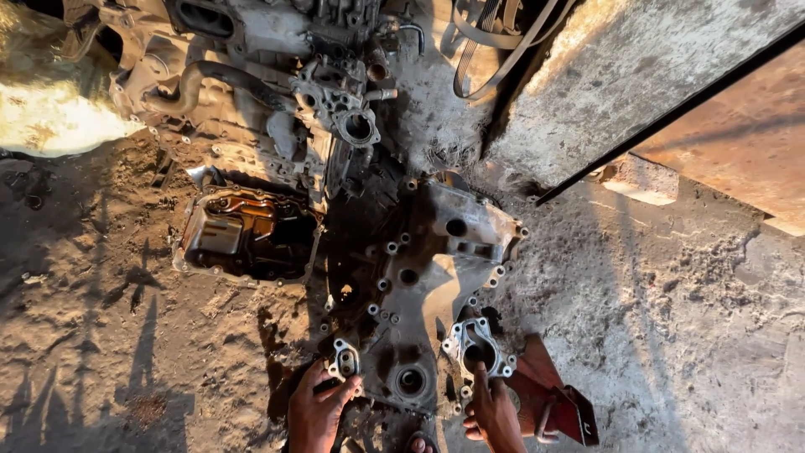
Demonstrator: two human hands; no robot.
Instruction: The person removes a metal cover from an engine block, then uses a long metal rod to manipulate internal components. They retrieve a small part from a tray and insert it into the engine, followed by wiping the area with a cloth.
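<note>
A person's left hand (pixel 317 413) grips the lower left edge of a grimy aluminium engine cover (pixel 419 285), fingers curled around a small bolted flange (pixel 345 361) on it. The right hand (pixel 493 411) closes on the cover's lower right side, thumb and fingers wrapped just under a round-mouthed pump housing (pixel 478 348). The cover lies flat on a dirt and concrete workshop floor (pixel 671 319), stretching away from the hands, its rim dotted with bolt bosses. A red metal bracket (pixel 558 403) sits on the ground just beside the right hand. A toe (pixel 422 443) shows at the bottom edge between the two wrists. Beyond the cover, an oily open sump pan (pixel 247 235) rests to the left, touching a stripped engine block (pixel 251 84) fitted with a rubber hose (pixel 214 80). A loose ribbed drive belt (pixel 495 46) drapes near a concrete slab (pixel 637 75) at upper right.
</note>
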